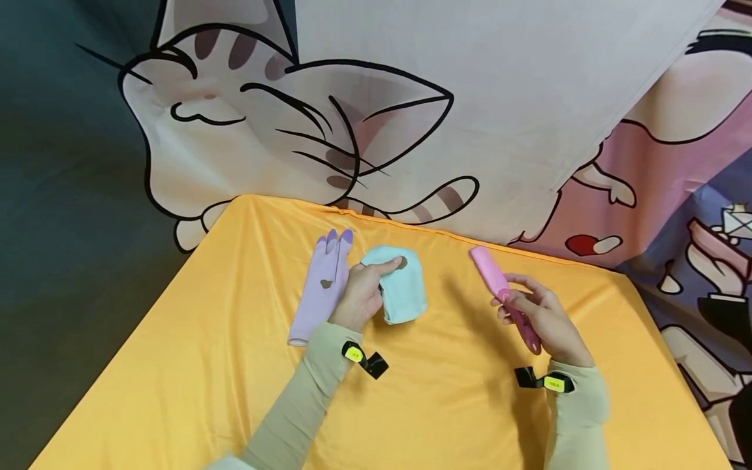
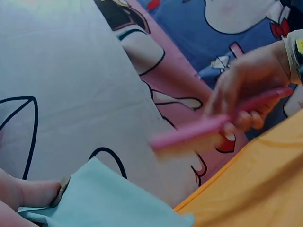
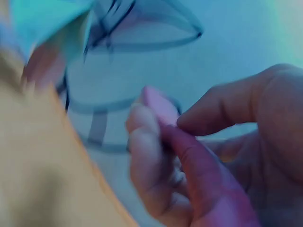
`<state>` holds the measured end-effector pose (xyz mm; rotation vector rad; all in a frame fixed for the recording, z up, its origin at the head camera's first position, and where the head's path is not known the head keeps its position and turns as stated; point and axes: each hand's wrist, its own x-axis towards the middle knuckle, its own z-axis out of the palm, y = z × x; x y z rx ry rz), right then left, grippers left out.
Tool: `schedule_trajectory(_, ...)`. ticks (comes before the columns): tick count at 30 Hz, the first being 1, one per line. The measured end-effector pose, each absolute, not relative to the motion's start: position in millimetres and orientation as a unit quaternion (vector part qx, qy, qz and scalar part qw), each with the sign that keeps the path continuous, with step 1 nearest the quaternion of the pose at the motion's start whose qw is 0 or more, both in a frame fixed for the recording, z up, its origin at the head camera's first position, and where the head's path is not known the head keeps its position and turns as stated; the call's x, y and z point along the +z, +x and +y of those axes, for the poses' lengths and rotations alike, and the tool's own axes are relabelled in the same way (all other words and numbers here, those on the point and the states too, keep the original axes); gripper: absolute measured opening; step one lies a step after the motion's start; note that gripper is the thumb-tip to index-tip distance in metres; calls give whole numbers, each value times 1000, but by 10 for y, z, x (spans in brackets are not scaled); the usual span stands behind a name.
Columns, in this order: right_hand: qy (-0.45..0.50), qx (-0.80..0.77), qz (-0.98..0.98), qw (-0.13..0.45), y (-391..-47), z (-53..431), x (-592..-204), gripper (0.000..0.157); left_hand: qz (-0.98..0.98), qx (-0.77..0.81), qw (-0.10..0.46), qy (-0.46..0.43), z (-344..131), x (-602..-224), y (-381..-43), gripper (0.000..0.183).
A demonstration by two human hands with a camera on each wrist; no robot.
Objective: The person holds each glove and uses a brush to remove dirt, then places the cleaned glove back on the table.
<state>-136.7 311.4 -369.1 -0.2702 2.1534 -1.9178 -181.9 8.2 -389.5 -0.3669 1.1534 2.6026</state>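
Note:
My left hand (image 1: 363,297) pinches a folded light-teal cloth (image 1: 409,294), its thumb on top beside a brown spot. The cloth (image 2: 118,198) fills the lower part of the left wrist view. In my right hand (image 1: 546,321) is a pink brush (image 1: 489,269), gripped by its darker handle between thumb and fingers, the head angled up and to the left. Pale bristles show under the blurred brush (image 2: 189,135) in the left wrist view. The brush and the cloth are apart. Left of the left hand, a lilac glove (image 1: 314,307) with a brown spot lies flat, fingers pointing away.
An orange cloth (image 1: 235,365) covers the table. Behind it hangs a pale curtain (image 1: 511,130) with a cartoon cat, and more printed fabric (image 1: 664,196) hangs at the right. Each wrist wears a strapped band with a yellow-green label (image 1: 354,354).

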Motion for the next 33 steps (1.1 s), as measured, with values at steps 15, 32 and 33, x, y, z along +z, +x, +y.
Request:
schedule_trajectory(15,-171,-780,593,107,-1181,2699,-3347,17,498,863,71,-54,68,-3696,-1620,22)
schedule_trajectory(32,-111,-666,737,30,-911,2269,-2978,17,539,832,127,38,182,-3479,-1424,19)
schedule_trajectory(33,-105,-662,742,23,-903,2247,-2978,15,541,830,128,41,194,-3461,-1413,20)
